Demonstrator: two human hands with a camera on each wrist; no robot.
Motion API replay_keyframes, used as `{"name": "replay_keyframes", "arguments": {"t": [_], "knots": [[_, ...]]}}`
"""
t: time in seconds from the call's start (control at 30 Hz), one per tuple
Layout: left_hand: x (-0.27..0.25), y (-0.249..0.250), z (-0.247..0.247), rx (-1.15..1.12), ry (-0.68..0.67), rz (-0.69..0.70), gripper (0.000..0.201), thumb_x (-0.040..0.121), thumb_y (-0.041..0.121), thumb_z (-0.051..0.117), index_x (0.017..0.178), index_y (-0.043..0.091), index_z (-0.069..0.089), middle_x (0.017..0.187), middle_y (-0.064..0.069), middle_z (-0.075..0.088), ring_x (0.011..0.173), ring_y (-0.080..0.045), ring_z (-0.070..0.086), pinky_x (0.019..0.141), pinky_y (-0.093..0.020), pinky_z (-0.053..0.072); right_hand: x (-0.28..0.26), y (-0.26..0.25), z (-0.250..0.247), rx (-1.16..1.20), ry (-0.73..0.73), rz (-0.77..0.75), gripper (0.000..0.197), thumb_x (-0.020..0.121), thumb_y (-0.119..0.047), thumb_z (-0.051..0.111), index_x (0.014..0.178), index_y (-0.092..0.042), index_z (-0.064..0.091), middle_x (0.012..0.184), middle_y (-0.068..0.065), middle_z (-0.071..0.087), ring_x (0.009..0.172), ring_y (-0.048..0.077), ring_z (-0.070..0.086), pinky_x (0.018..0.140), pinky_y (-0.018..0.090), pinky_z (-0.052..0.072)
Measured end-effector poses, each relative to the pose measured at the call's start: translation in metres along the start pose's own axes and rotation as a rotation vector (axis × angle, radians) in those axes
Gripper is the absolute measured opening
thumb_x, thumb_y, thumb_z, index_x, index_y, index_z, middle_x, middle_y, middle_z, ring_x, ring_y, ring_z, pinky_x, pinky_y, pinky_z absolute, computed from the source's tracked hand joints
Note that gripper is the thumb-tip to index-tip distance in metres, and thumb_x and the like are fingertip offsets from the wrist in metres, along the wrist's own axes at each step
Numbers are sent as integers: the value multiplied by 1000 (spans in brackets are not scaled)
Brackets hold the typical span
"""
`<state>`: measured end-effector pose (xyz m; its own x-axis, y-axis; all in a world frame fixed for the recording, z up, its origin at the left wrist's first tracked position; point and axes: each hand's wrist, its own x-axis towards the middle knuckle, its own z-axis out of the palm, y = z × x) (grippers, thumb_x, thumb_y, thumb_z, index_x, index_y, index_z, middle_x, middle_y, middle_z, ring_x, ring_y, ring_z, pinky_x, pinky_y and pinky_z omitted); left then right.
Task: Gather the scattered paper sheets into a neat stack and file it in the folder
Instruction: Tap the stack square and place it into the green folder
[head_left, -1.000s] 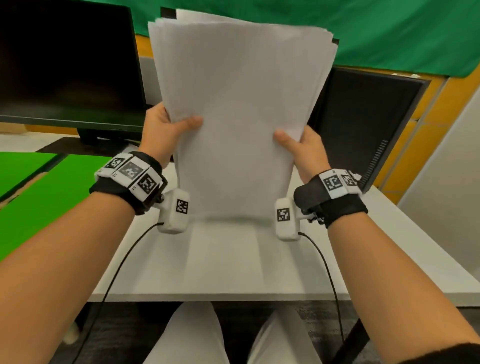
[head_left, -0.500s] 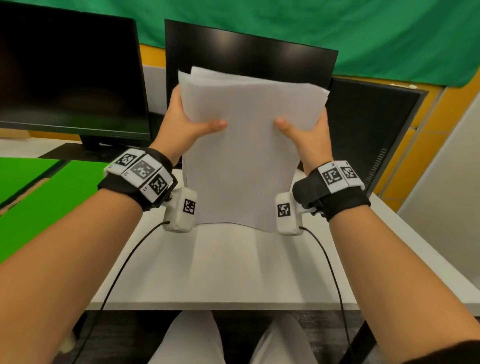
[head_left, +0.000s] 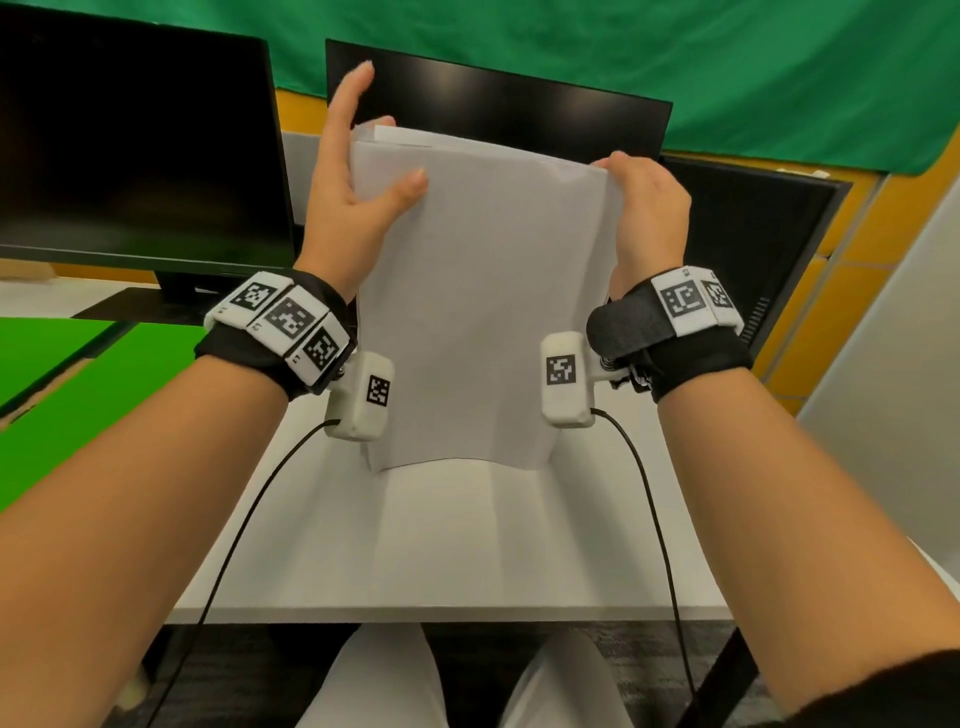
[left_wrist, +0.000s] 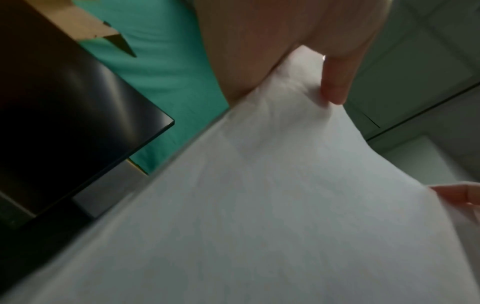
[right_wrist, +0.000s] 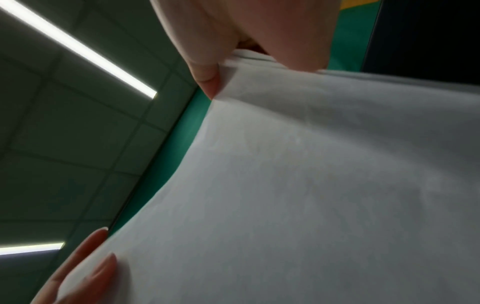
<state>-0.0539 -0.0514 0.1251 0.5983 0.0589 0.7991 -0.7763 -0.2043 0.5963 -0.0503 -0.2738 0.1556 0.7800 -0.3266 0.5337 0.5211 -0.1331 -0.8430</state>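
Paper stack (head_left: 483, 312): upright between your hands for squaring, right hand (head_left: 649, 213) pinching its top corner, left hand (head_left: 353, 187) spread loosely, thumb on front.

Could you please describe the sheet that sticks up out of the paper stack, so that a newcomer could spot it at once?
Start at the white desk, where the paper stack stands upright on its bottom edge between the left hand and the right hand. Follow the stack to its top edge, near the left hand. There the protruding sheet shows as a brighter white strip above the otherwise level edge.
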Motion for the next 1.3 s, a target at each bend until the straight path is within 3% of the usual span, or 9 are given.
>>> {"name": "replay_keyframes", "arguments": {"t": [0.13,0.33,0.43,0.53,0.63,0.8,0.93,1.1,1.3], "knots": [[-2,3,-1,25,3,5,27,85,20,63,104,32,49,114,9,50,104,-9,54,86,-28,56,-3,-5,2,47,-17,-1,10,87,-29,60,79,-22,61,86,-5,59,83,9,55,78,21,46],[-1,4,-2,-73,130,-26,21,79,25,68,89,29,49,113,0,59,103,-12,61,84,-26,56,-9,-3,2,58,-101,-33,39,85,-34,64,118,-17,54,107,-8,56,100,6,55,84,19,47],[1,-1,-7,-149,134,-69,37,76,23,71,101,25,44,121,-6,55,106,-15,61,85,-29,57,-9,9,-8,67,-198,-20,55,77,-36,69,124,-26,41,121,2,53,110,17,57,91,31,52],[-7,-25,-17,-254,-2,-319,79,72,22,74,136,16,28,128,-5,51,112,-20,60,86,-34,57,-17,39,-14,92,-373,161,80,66,-39,80,131,-15,41,131,10,55,115,26,59,93,43,53],[-31,-47,-13,-279,-146,-584,97,49,42,87,133,12,48,122,-4,64,106,-17,66,84,-34,58,-33,74,-12,77,-395,284,76,64,-25,83,130,-8,50,125,11,63,112,26,63,96,48,51],[-33,-48,4,-245,5,-582,56,71,11,77,123,4,58,110,-3,68,103,-21,66,93,-41,54,-38,78,2,106,-207,287,38,73,-10,77,108,-9,62,93,-1,68,90,20,66,87,38,55],[-20,-39,4,-249,56,-485,55,71,9,77,122,3,58,110,-2,67,99,-16,67,82,-29,58,-30,63,5,142,-189,196,30,75,-9,75,101,-14,61,89,-4,67,81,10,67,73,23,58],[-49,-62,-3,-243,-27,-629,68,50,27,84,113,17,62,115,-3,68,106,-21,66,89,-39,55,-48,92,-5,76,-233,310,33,75,-10,75,104,-14,61,94,-3,68,87,15,66,86,34,55],[-65,-77,-1,-171,-49,-675,51,74,9,74,122,6,57,120,-10,66,103,-21,65,96,-45,51,-56,102,-8,-23,-228,287,33,78,-6,71,110,-5,62,98,4,67,81,14,65,82,30,56]]}}
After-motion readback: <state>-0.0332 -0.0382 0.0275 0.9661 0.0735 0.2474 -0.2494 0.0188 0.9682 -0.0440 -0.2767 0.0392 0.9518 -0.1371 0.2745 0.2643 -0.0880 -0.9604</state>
